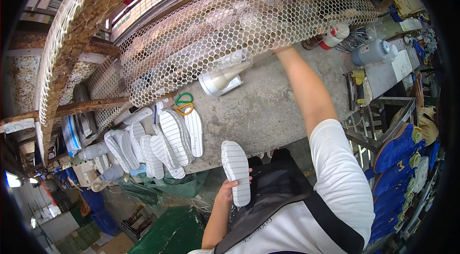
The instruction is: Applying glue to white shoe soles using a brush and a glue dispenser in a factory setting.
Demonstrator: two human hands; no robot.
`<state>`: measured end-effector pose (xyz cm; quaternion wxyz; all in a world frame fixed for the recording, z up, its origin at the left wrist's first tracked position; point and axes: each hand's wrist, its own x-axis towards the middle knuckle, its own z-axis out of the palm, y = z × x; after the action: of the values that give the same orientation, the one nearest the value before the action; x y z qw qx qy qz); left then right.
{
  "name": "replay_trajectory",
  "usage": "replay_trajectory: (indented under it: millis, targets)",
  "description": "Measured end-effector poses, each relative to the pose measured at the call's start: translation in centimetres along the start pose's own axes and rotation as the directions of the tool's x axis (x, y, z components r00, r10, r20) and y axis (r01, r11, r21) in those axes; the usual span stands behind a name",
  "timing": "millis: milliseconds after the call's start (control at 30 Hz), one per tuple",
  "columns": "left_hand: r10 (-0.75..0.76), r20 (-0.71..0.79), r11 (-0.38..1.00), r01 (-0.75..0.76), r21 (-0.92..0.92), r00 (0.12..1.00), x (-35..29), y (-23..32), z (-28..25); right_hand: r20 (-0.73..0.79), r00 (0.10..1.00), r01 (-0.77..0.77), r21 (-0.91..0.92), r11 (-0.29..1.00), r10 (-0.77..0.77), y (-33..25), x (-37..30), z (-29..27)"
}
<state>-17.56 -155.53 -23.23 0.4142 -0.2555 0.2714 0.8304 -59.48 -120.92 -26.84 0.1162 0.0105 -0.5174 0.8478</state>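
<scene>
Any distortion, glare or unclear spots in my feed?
Head view: fisheye bends straight edges, corners are black; head view: a light glares at far left; head view: mesh obscures the right hand, while the held insole looks sharp.

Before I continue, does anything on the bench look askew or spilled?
The white insoles on the left of the bench overlap at uneven angles. The cone-shaped container looks tipped, its narrow end sideways; no spill shows there.
</scene>
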Motion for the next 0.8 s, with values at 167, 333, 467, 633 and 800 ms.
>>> replay_trajectory:
  millis: [167, 333, 467, 633, 800]
  targets:
    - [-0.021, -0.115, 0.999, 0.017, -0.038, 0.993, -0.1, 1.5, -1.5, -0.509, 0.767, -0.376, 0.135, 0.917, 0.390, -3.1, -5.6, -1.9]
    - [0.022, -0.135, 0.957, 0.019, 0.289, 0.991, 3.7, 4.2, 0.3, 0.091, 0.925, -0.119, -0.854, 0.507, 0.370, -8.0, -18.1, -4.6]
    - [0.157, -0.060, 0.688, -0.066, 0.722, 0.986, 10.0, 7.0, 8.0, 0.160, 0.919, -0.015, -0.899, 0.438, 0.360, -9.2, -31.2, -6.5]
    - [0.180, 0.310, 0.132, -0.335, 0.933, 0.934, 17.5, 6.7, 20.8, -0.143, 0.940, -0.277, -0.851, 0.445, 0.311, -8.5, -37.8, -4.6]
    - [0.091, 0.265, 0.141, -0.276, 0.951, 0.960, 22.4, 2.6, 21.0, -0.337, 0.929, -0.315, -0.512, 0.799, 0.151, -6.9, -39.6, -4.3]
